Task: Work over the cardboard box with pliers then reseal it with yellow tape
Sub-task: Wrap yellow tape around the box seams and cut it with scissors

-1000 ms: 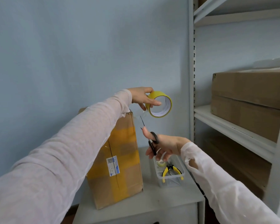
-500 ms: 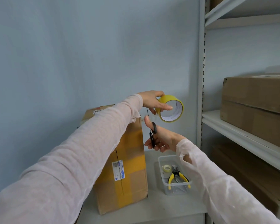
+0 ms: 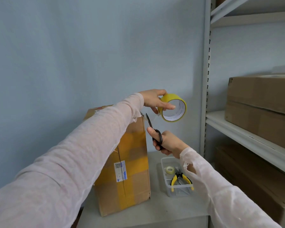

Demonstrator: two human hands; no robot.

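Observation:
A tall cardboard box (image 3: pixel 130 170) banded with yellow tape stands on a grey cabinet top (image 3: pixel 155 209). My left hand (image 3: pixel 152 100) grips a yellow tape roll (image 3: pixel 174 107) in the air, to the right of the box's top corner. A thin strip of tape runs from the roll back to that corner. My right hand (image 3: pixel 167 143) holds black-handled scissors (image 3: pixel 155 133), blades pointing up at the strip. Yellow-handled pliers (image 3: pixel 179 179) lie in a clear plastic tray (image 3: pixel 178 193) right of the box. My left sleeve hides much of the box's top.
A small clear tape roll (image 3: pixel 169 170) lies in the tray too. A grey metal shelving unit (image 3: pixel 206 79) stands at the right, with large cardboard boxes (image 3: pixel 260 97) on its shelf and more below. A pale blue wall is close behind.
My right hand has brought the scissors up, from over the tray to the tape strip. My left hand has kept the roll near the box's top corner. The camera view shifted.

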